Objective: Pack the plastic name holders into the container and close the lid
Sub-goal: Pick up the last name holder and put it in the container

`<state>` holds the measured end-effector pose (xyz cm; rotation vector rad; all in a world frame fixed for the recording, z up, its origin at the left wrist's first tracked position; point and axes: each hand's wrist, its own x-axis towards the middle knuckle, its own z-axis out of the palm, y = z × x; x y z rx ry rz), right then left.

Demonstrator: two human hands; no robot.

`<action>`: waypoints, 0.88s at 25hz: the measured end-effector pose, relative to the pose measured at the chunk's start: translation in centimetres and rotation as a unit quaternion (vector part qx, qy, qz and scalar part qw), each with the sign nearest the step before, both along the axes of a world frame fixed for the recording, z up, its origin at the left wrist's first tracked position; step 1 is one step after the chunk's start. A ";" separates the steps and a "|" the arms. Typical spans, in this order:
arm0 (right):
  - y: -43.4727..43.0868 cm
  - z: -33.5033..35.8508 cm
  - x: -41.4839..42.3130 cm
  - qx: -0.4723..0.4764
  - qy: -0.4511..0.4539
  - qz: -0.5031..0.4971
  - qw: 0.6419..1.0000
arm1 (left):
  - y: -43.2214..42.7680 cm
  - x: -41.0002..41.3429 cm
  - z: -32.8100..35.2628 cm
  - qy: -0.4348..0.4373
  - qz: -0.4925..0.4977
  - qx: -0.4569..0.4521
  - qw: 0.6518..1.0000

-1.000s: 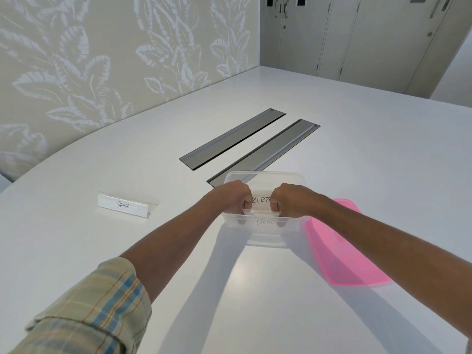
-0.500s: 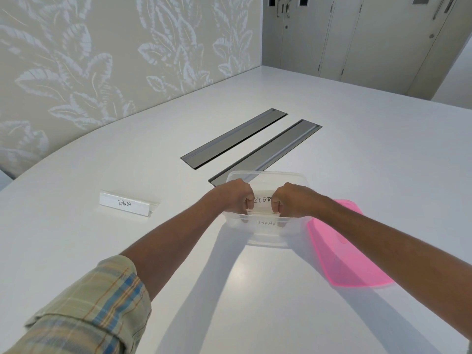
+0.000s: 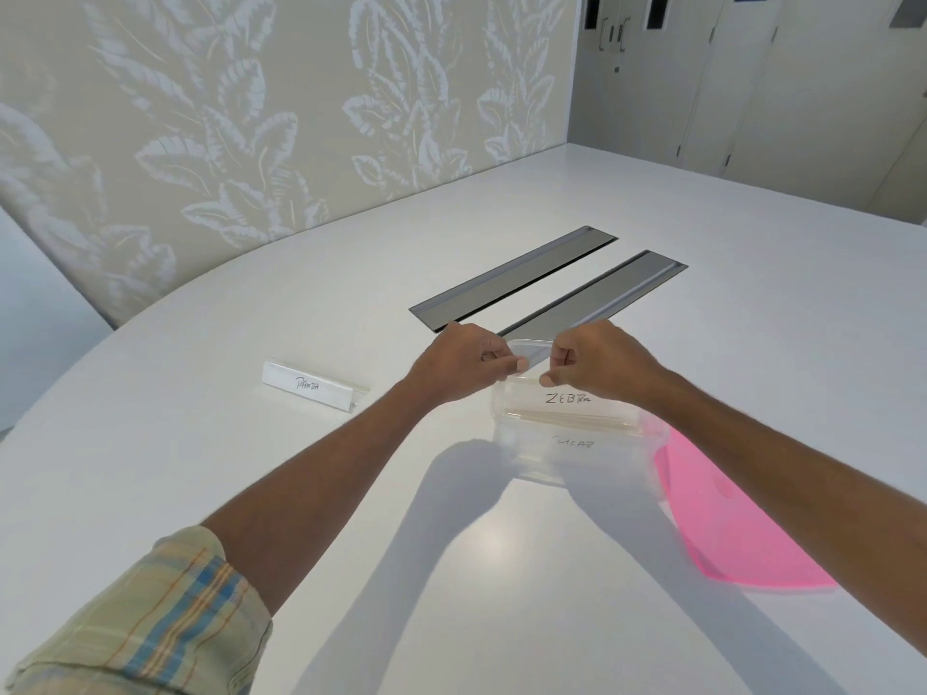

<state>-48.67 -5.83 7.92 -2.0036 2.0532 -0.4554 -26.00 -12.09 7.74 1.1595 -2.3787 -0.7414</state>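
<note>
The clear container point(image 3: 577, 433) sits mid-table, just my side of the two grey hatches point(image 3: 547, 285), and I can read a ZEBRA holder point(image 3: 567, 399) lying inside it over another card whose lettering is too blurred to make out. The one holder not yet packed, the PANDA holder point(image 3: 313, 386), stands on the table to the left of the container, near but apart from it, its long axis running left to right, dipping slightly toward me at its right end. My left hand point(image 3: 464, 366) is clearly the nearer one to it. Both hands hover over the container's far rim, fingers curled with thumb against forefinger; whether they pinch anything I cannot tell. My right hand point(image 3: 597, 361) mirrors the left. The pink lid point(image 3: 742, 534) lies flat on the table right of the container, partly under my right forearm. The table is broad, white and glossy; a leaf-patterned wall runs along its left edge, pale doors beyond the far corner
</note>
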 end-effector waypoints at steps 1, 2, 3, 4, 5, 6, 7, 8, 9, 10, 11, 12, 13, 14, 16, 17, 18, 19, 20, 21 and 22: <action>-0.3 0.3 1.1 -0.016 -0.013 0.002 1.000 | 0.1 1.0 0.1 0.021 0.014 0.007 1.000; -0.7 0.6 2.1 -0.028 -0.023 0.007 0.999 | 0.1 2.0 0.3 0.038 0.027 0.011 0.999; -1.2 0.8 3.4 -0.035 -0.032 0.016 0.999 | -0.1 3.2 0.3 0.053 0.041 0.014 0.998; -1.6 1.0 4.6 -0.038 -0.040 0.026 0.998 | -0.2 4.4 0.4 0.065 0.055 0.017 0.996; -2.2 1.2 5.9 -0.038 -0.044 0.037 0.998 | -0.4 5.7 0.4 0.071 0.070 0.019 0.995; -2.7 1.3 7.2 -0.036 -0.045 0.048 0.997 | -0.6 7.1 0.3 0.073 0.088 0.017 0.993; -3.3 1.2 8.6 -0.034 -0.047 0.058 0.997 | -0.9 8.6 0.1 0.071 0.108 0.012 0.992; -4.0 1.0 10.1 -0.029 -0.051 0.067 0.996 | -1.2 10.3 -0.3 0.067 0.128 0.005 0.990; -4.6 0.8 11.4 -0.025 -0.054 0.073 0.996 | -1.6 11.8 -0.6 0.061 0.144 -0.007 0.988; -5.2 0.5 12.7 -0.020 -0.055 0.078 0.995 | -2.1 13.4 -0.9 0.055 0.158 -0.019 0.986; -5.8 0.2 14.0 -0.015 -0.053 0.084 0.995 | -2.5 15.0 -1.2 0.049 0.172 -0.028 0.984; -6.4 -0.2 15.3 -0.011 -0.053 0.091 0.994 | -2.9 16.5 -1.6 0.044 0.186 -0.032 0.981; -7.1 -0.6 16.6 -0.005 -0.054 0.100 0.994 | -3.4 18.1 -1.8 0.037 0.200 -0.035 0.978; -7.7 -1.0 17.8 0.001 -0.055 0.108 0.993 | -3.9 19.6 -2.1 0.029 0.210 -0.037 0.977; -8.9 -1.8 20.1 0.013 -0.051 0.121 0.991 | -4.8 22.2 -2.8 0.009 0.223 -0.030 0.974; -9.4 -2.2 21.1 0.018 -0.050 0.124 0.991 | -5.3 23.3 -3.1 -0.004 0.227 -0.025 0.974; -10.0 -2.8 22.2 0.024 -0.050 0.127 0.990 | -5.9 24.5 -3.5 -0.018 0.231 -0.023 0.972; -10.5 -3.3 23.2 0.030 -0.049 0.129 0.990 | -6.6 25.4 -3.9 -0.033 0.235 -0.023 0.971; -11.1 -3.9 24.0 0.036 -0.048 0.130 0.990 | -7.2 26.3 -4.4 -0.048 0.237 -0.025 0.970; -11.6 -4.5 24.9 0.041 -0.046 0.131 0.989 | -7.8 27.1 -4.8 -0.061 0.236 -0.025 0.970; -12.1 -5.1 25.7 0.046 -0.044 0.131 0.989 | -8.4 27.7 -5.2 -0.075 0.230 -0.022 0.970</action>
